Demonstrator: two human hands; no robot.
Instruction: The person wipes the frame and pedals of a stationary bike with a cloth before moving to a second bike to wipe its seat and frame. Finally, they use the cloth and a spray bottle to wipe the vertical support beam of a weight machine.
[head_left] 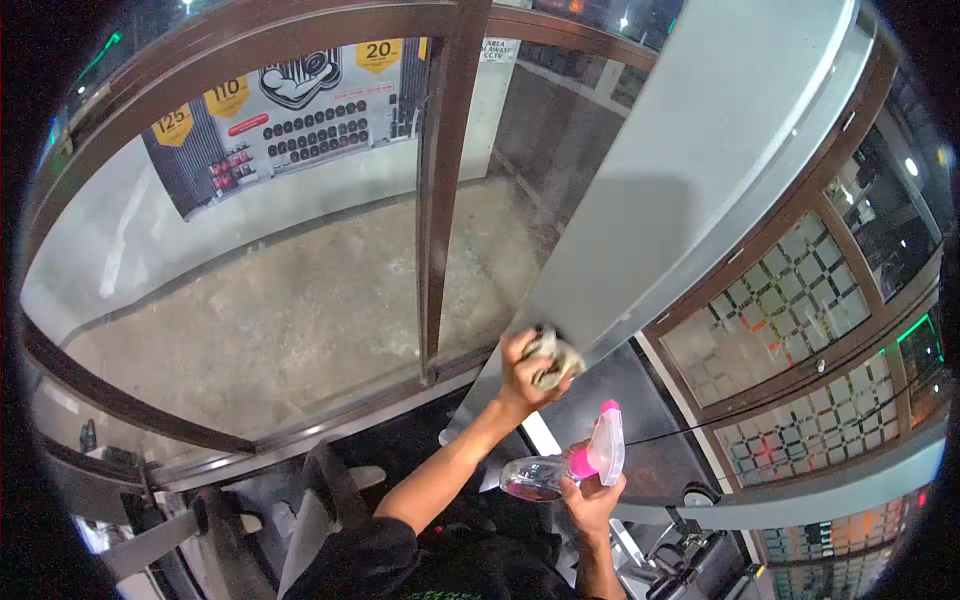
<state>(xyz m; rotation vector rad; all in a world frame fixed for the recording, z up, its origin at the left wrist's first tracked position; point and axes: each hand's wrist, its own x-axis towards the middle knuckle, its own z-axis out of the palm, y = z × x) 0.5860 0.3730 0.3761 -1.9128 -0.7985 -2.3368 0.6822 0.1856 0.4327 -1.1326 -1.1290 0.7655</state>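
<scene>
My left hand (520,378) is closed around a crumpled, pale cloth (553,360) with dark patches. The cloth lies against the lower part of a broad, smooth grey beam (640,220) that slants up to the right. Lower down, my right hand (592,503) grips a spray bottle (530,479) by its neck. The bottle has a clear body, a pink collar and a white spray head with a pink nozzle tip. It is tilted on its side, with the body pointing left.
Brown-framed glass panels (437,200) stand ahead, with a printed poster (300,120) on the wall beyond. Brown doors with patterned glass (780,300) are on the right. A curved grey bar (800,505) crosses the lower right, above black equipment (700,570). Grey machine parts (325,500) stand lower left.
</scene>
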